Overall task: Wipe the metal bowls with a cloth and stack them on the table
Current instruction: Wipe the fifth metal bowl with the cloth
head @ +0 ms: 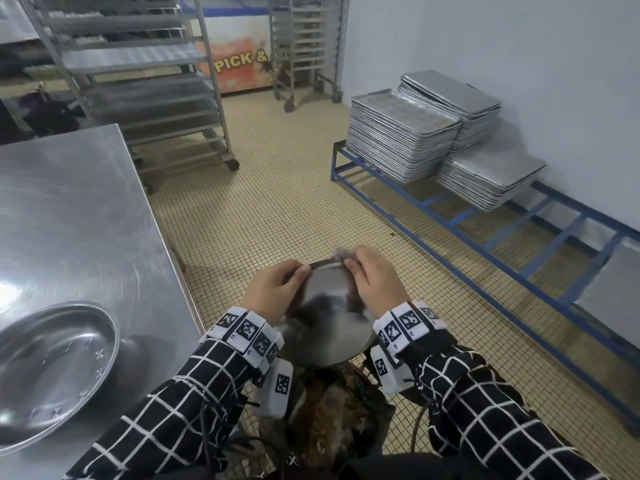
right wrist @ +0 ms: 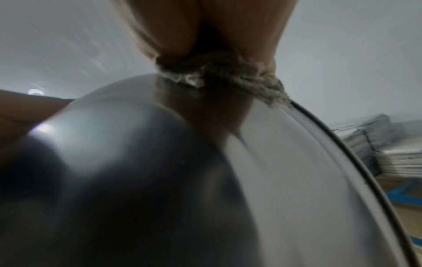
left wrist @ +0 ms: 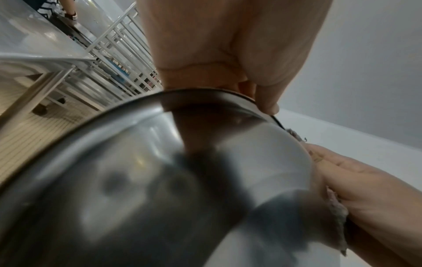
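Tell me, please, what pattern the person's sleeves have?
The sleeves are black with a white grid check, clearest in the head view.

1. The floor point(head: 277, 202) is laid in small beige square tiles and fills the middle of the frame
2. A pale blue-grey wall point(head: 519, 46) covers the upper right
3. Below it, a low blue metal frame point(head: 502, 233) runs along the wall, bearing stacks of metal baking trays point(head: 401, 140)
4. Two wheeled tray racks point(head: 138, 71) stand at upper left and top centre
5. Between them sits a chest freezer point(head: 239, 60) lettered "PICK &"
6. A steel table point(head: 69, 209) fills the left edge
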The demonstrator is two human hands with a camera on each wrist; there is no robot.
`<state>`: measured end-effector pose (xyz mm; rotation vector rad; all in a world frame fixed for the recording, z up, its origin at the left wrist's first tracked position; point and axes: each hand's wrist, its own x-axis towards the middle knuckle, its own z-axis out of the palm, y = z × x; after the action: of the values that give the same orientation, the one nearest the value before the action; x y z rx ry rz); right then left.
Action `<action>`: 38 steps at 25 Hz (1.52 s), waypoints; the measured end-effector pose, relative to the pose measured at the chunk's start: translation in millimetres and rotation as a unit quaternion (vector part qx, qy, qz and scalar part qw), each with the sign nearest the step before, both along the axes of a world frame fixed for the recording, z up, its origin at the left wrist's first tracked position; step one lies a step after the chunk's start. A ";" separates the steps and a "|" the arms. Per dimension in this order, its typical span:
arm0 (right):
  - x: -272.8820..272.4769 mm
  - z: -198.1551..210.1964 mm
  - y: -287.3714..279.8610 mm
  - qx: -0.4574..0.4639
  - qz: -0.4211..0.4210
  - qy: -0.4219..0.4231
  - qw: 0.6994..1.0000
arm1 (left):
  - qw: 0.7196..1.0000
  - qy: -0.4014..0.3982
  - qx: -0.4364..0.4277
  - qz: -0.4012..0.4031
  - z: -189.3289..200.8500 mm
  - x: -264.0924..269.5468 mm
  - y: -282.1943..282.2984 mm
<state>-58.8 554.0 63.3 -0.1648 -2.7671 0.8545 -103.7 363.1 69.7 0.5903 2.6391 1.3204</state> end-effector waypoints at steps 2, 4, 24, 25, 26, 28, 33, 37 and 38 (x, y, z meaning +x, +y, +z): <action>-1.0 -0.7 -5.7 -0.014 -0.005 0.034 0.999 | 1.000 0.015 -0.007 0.014 0.4 -2.7 -1.0; -2.2 -1.5 -10.6 -0.053 -0.033 0.096 0.993 | 0.999 0.015 -0.003 0.029 -1.3 -4.1 -3.2; 19.0 -37.4 -13.9 -0.189 -0.225 0.001 0.956 | 0.987 -0.011 0.067 0.148 1.0 -9.6 -10.6; 21.0 -29.0 -20.9 -0.192 -0.214 0.043 0.957 | 0.987 -0.010 0.065 0.148 1.4 -9.6 -10.5; 21.3 -20.3 -30.7 -0.189 -0.191 0.081 0.960 | 0.987 -0.009 0.063 0.145 1.2 -10.1 -9.3; 19.7 -9.7 -53.1 -0.132 -0.124 0.147 0.972 | 0.989 -0.006 0.068 0.132 3.8 -8.5 -5.1; 12.9 -18.1 -86.9 0.113 -0.062 0.128 0.983 | 0.991 0.003 0.082 0.107 14.5 -2.2 2.4; 2.6 -16.5 -66.2 -0.033 -0.150 0.098 0.983 | 0.990 -0.004 0.090 0.107 16.3 -1.6 -5.7; -0.1 -20.5 -59.0 -0.100 -0.184 0.086 0.974 | 0.989 -0.007 0.093 0.111 14.8 -1.6 -7.9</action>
<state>-58.9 495.1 42.8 -0.5902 -2.3801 0.9868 -105.3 355.2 84.5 0.3117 2.6515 1.6382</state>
